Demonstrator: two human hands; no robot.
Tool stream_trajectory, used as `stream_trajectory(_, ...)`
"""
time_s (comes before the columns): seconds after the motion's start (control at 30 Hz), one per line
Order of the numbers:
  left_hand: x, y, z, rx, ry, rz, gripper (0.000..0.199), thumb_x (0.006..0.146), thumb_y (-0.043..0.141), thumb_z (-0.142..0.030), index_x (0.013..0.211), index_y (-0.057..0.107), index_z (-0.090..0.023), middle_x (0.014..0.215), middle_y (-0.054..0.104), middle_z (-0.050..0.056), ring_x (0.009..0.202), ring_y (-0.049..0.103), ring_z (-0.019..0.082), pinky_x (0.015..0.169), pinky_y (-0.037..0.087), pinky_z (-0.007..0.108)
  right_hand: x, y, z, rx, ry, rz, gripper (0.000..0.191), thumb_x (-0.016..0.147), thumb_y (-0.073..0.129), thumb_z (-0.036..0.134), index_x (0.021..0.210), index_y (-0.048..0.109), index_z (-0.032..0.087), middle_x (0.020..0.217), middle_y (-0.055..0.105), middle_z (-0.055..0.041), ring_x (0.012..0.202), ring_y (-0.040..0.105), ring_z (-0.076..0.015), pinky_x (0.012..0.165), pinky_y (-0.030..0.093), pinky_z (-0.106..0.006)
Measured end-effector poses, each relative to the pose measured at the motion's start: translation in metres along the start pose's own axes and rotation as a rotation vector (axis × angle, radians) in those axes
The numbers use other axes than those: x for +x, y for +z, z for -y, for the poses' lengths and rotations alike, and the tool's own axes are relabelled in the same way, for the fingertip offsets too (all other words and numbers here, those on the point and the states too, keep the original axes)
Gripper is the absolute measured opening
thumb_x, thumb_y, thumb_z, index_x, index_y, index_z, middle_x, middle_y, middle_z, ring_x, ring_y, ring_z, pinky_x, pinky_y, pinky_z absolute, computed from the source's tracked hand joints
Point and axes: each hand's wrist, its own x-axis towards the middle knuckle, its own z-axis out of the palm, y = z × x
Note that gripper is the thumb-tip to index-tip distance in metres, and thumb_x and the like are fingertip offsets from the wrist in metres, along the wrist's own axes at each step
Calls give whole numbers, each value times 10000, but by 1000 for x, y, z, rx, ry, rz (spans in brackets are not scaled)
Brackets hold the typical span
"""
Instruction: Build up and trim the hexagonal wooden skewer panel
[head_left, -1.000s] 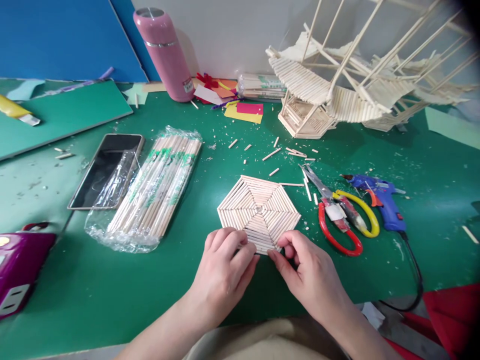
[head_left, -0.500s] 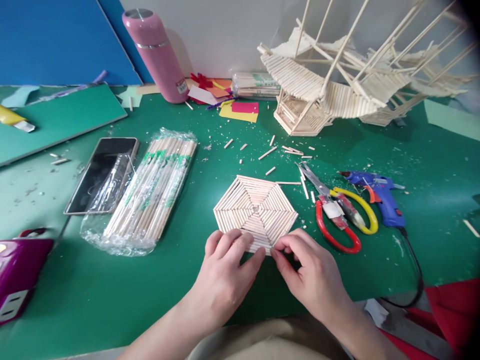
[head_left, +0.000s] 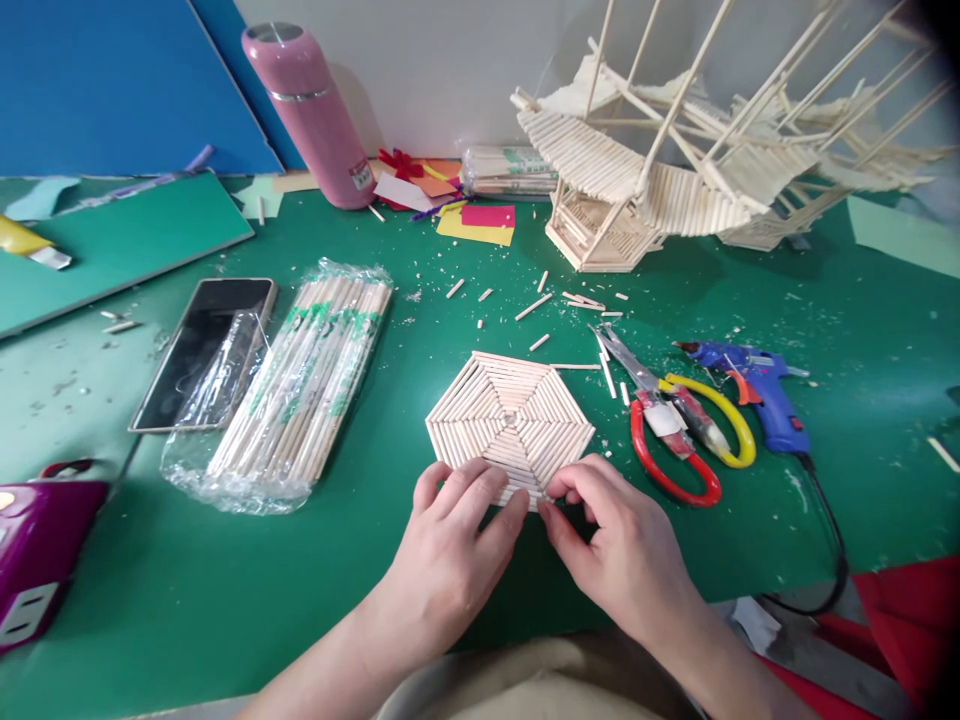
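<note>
A hexagonal panel of thin wooden sticks (head_left: 510,418) lies flat on the green table, its sticks set in rings around a small centre. Over its near left edge curl the fingers of my left hand (head_left: 454,545), with the thumb against the near side. The thumb and index finger of my right hand (head_left: 619,535) pinch at the near right corner, where the fingertips partly hide what they grip. One loose stick (head_left: 576,367) touches the panel's far right corner. Both hands cover part of the near edge.
Scissors (head_left: 664,420) and a blue glue gun (head_left: 757,390) lie to the right. Bagged sticks (head_left: 300,380) and a phone (head_left: 202,350) are left. Behind stand a pink bottle (head_left: 311,115) and a stick-built model (head_left: 637,180). Offcuts (head_left: 534,307) lie beyond the panel.
Almost nothing differs. My right fingertips have shifted very slightly at the panel's near right corner, while my left hand stays on its near edge.
</note>
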Motion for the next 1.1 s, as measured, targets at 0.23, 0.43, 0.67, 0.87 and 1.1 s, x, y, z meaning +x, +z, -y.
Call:
stream_trajectory(0.23,-1,-3,0,17,-1,0,219,842,495,-128,1012,614,-196,1042,601,98,1029,513,257,858,333,424,-6,-9,-7,259,-58,-25,179,848,465,111,977,565,187,857,539,-40,756,539,-136,665,457,-251)
stream_trajectory(0.43,-3,1,2,19,11,-33,206,859,472,-145,992,623,-183,1028,596,107,1017,504,263,835,333,432,-14,-2,-13,81,-267,45,328,838,473,90,1105,609,224,836,541,-54,731,518,-159,634,453,-299)
stream_trajectory(0.67,-2,0,1,-19,-1,-57,227,839,507,-113,1049,580,-162,1017,621,98,1008,526,244,865,338,420,-13,1,-14,25,-306,36,326,836,477,96,1111,615,205,832,546,-64,729,507,-168,620,453,-314)
stream_trajectory(0.87,0,-2,2,-52,-25,-60,186,824,528,-85,997,582,-125,1000,623,98,986,530,227,858,368,394,-16,3,-15,30,-305,34,330,836,485,98,1130,600,194,841,550,-68,736,503,-178,625,446,-338)
stream_trajectory(1.1,1,-1,4,-40,44,-115,145,816,517,-56,923,606,-96,969,629,123,959,537,246,830,396,416,-20,5,-13,23,-300,49,326,840,475,102,1139,585,171,845,549,-73,737,496,-187,626,439,-356)
